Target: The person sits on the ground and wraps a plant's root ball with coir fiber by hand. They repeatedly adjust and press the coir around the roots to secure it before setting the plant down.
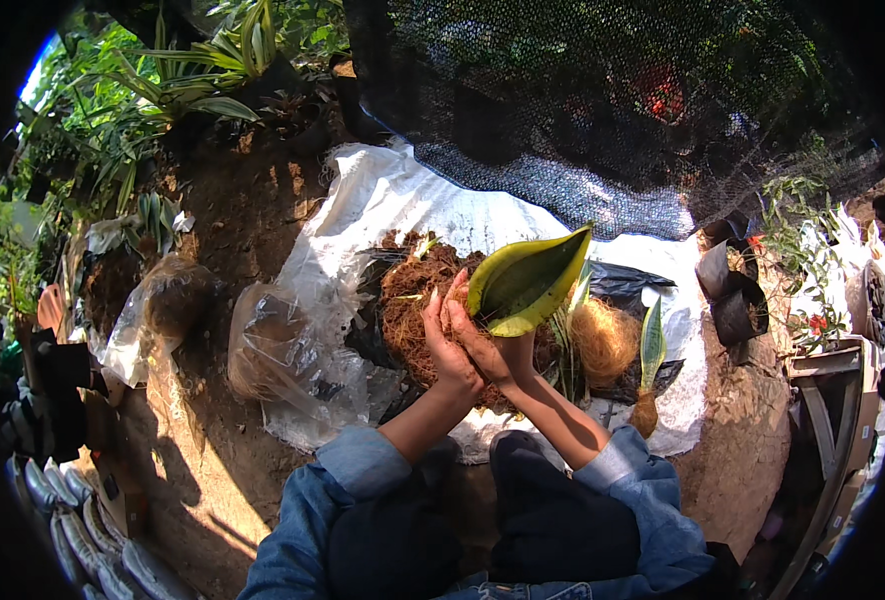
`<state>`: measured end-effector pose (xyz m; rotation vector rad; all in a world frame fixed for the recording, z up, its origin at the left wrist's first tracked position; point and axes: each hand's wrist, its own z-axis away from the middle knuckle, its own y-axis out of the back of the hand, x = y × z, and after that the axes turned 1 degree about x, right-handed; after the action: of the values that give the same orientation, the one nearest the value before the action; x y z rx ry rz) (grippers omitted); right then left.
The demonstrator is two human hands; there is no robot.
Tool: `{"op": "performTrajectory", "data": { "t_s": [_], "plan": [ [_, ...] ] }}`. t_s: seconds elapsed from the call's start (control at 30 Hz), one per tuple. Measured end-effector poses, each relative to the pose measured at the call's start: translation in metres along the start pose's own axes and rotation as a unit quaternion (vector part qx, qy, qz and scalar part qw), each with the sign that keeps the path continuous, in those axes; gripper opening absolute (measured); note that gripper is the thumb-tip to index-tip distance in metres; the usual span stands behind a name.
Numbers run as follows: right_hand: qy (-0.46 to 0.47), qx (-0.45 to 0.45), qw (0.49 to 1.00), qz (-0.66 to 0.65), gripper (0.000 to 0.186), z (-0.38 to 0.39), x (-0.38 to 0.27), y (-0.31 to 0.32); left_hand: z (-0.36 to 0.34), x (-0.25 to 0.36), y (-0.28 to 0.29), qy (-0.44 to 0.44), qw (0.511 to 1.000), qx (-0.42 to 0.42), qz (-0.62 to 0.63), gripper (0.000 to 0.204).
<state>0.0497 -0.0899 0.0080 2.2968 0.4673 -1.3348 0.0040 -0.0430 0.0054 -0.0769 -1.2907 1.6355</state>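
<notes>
Black mesh (613, 110) spreads across the far side, draping onto a white sheet (363, 205) laid over bare soil, perhaps to keep loose material off the dirt. Near the middle of the sheet sits a heap of brown fibre (410, 305), probably set there for easy reach of both hands. Left of it, a clear plastic bag (273, 345) slumps over the sheet's edge.

Just right of the heap, in front of the person, is the broad leaf (528, 285), dark green with a yellowish border. Its long axis runs diagonally: the base is down at the hands, the pointed tip aims up to the right and away from the body. The left hand (446, 345) and right hand (491, 352) are cupped together around that base, fingers narrow and overlapping, seemingly to steady it from both sides; what lies between the palms is hidden. Farther right rests a ball of pale fibre (603, 345), and beside that a slim plant (653, 345), its single blade upright above a brown base.
</notes>
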Motion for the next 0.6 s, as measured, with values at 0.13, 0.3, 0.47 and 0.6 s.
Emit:
{"op": "performTrajectory", "data": {
  "t_s": [0.13,0.3,0.47,0.6],
  "plan": [
    [-0.028,-0.079,0.996,-0.01,0.045,0.0,0.004,0.007,-0.015,0.007,0.017,0.048,0.995,-0.089,0.027,0.039],
    [0.125,-0.095,0.987,0.045,0.059,-0.019,0.022,0.016,-0.052,0.0,0.054,0.054,0.979,-0.189,-0.052,0.037],
    [0.07,-0.107,0.991,0.032,0.037,-0.011,0.019,0.012,-0.049,0.012,0.051,0.312,0.874,-0.302,0.218,0.043],
    [0.065,-0.057,0.996,0.009,0.032,-0.005,0.023,0.007,-0.028,0.021,0.022,0.216,0.965,-0.099,0.11,0.054]
  ]
}}
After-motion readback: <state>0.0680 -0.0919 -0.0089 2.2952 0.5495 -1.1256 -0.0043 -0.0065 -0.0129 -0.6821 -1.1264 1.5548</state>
